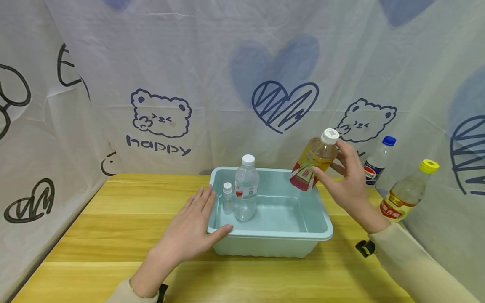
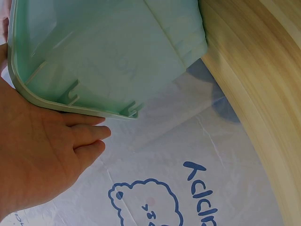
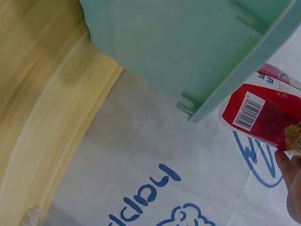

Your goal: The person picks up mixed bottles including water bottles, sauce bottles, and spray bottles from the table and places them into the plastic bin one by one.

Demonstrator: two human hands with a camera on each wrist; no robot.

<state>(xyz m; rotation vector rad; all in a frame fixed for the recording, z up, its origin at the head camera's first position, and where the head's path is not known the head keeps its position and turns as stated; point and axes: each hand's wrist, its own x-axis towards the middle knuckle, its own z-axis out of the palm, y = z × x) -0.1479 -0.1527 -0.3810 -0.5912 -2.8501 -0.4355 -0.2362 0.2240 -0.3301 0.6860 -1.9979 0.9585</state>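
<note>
My right hand [image 1: 346,181] grips a bottle with a red and yellow label [image 1: 312,162] and white cap, tilted over the back right part of a pale green plastic tub [image 1: 273,246]. In the right wrist view, the same bottle [image 3: 263,110] shows a barcode beside the tub's rim. My left hand [image 1: 191,225] rests with straight fingers against the tub's left rim; the left wrist view shows the hand [image 2: 51,146] along that edge. Inside the tub, at its left end, a clear bottle [image 1: 246,193] with a white cap stands by a small clear bottle [image 1: 227,200].
To the right of the tub stand a bottle with a blue cap [image 1: 377,162] and a bottle with a yellow cap [image 1: 405,193], partly behind my right forearm. Everything is on a wooden table [image 1: 113,240]. A white cloth [image 1: 212,84] with drawings hangs behind it.
</note>
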